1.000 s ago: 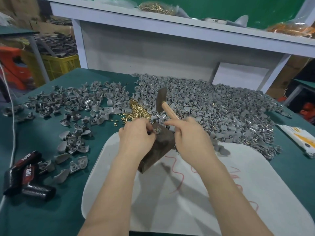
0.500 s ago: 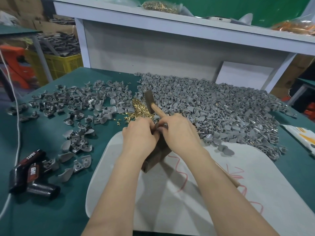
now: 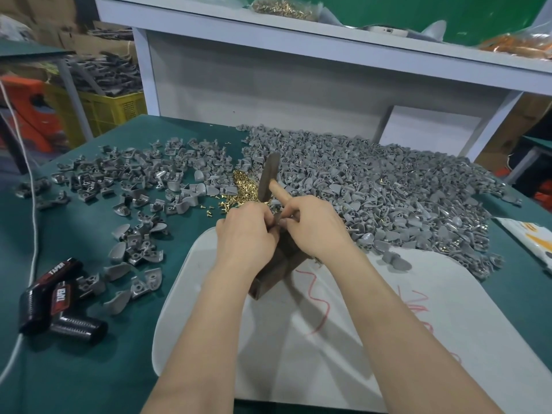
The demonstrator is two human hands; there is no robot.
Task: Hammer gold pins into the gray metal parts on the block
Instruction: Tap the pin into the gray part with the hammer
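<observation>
While both hands meet at the far end of the block point(image 3: 276, 271), the work is mostly hidden between them: only a sliver of a gray part point(image 3: 277, 219) shows on top of the block at that end, and whether a pin stands in it cannot be told. The left hand point(image 3: 246, 234) has its fingers curled down onto the block's far end, tips pinching at the part from the block's left side. The right hand point(image 3: 318, 227) is curled round the handle of the hammer point(image 3: 268, 177), gripped close under the head, with thumb and forefinger reaching in at the part from the block's right side. The head stands nearly upright just beyond the block's far end, raised clear of the part; the handle's long axis slopes from the head back into the fist.

Finding: the part lies between the fingertips with the hammer head beyond it, so the right hand is placed to strike by tipping the head back toward the block. The left fingertips sit close to that line; judged a pinch risk.

Supply: loose gold pins point(image 3: 239, 191) just beyond the block's far end, to its left; a heap of gray metal parts point(image 3: 388, 192) beyond and right of the block; a white board point(image 3: 403, 339) under the block
</observation>
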